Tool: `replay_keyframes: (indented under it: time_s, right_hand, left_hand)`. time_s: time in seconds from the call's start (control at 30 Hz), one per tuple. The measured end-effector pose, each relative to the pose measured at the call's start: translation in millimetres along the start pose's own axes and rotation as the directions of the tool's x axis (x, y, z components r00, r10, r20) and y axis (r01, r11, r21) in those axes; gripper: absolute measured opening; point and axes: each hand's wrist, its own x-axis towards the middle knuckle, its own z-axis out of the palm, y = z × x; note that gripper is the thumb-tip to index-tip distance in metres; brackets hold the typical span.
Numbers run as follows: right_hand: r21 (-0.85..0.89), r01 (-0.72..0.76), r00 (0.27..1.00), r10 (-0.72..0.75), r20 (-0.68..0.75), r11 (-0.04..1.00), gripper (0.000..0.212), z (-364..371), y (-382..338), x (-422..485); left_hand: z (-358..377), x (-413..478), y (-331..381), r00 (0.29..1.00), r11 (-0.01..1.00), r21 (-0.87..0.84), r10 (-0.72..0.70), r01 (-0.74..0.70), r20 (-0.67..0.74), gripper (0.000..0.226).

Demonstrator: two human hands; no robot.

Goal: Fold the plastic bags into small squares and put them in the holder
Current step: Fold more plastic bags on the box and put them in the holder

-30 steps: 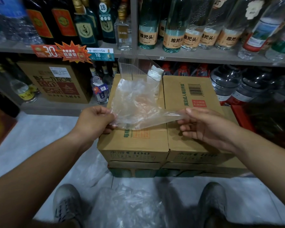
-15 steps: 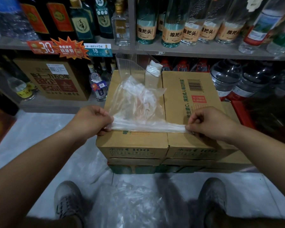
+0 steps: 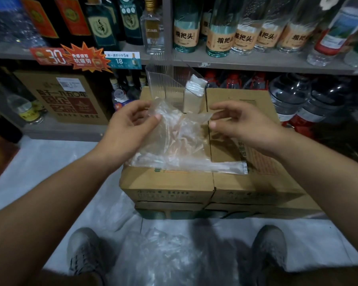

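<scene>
A clear plastic bag (image 3: 180, 139) lies across two cardboard boxes (image 3: 254, 178), its near edge folded into a flat strip along the boxes' front. My left hand (image 3: 130, 126) pinches the bag's far left corner between thumb and fingers. My right hand (image 3: 238, 124) pinches the far right corner. Both corners are lifted off the box. Behind the bag stands a clear plastic holder (image 3: 163, 83) with a folded white bag (image 3: 194, 85) sticking up in its right side.
Shelves of bottles (image 3: 219, 29) rise right behind the boxes. A brown carton (image 3: 64, 96) sits on the low shelf at left, water jugs (image 3: 289, 96) at right. A heap of loose clear bags (image 3: 163, 250) lies on the floor between my shoes (image 3: 83, 250).
Both hands have let go of the folded near strip, which now lies flat, and moved up to the bag's far corners, lifting them.
</scene>
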Motion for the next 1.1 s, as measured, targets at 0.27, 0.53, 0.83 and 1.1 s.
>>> replay_keyframes:
  time_s: [0.27,0.53,0.83,1.1]
  right_hand:
    - [0.194,-0.066,0.997,0.071,-0.02,0.979,0.01,12.7,-0.9,5.8]
    - [0.303,-0.296,0.945,0.323,-0.043,0.906,0.015,-21.1,34.8,8.4]
    - [0.249,-0.294,0.921,0.343,-0.183,0.923,0.012,-29.2,55.2,10.1]
    - [0.107,-0.216,0.886,0.241,-0.396,0.97,0.017,-26.3,60.8,20.4]
  left_hand:
    - [6.4,6.9,2.4,0.995,0.999,-0.023,0.03,-0.033,-0.098,0.012]
    - [-9.8,18.2,-25.1,0.954,0.979,-0.094,-0.196,0.179,-0.228,0.016]
    - [2.7,21.6,-25.8,0.94,0.965,-0.106,-0.26,0.241,-0.222,0.011]
    - [11.8,5.5,-28.0,0.989,0.864,0.504,0.092,-0.022,-0.115,0.05]
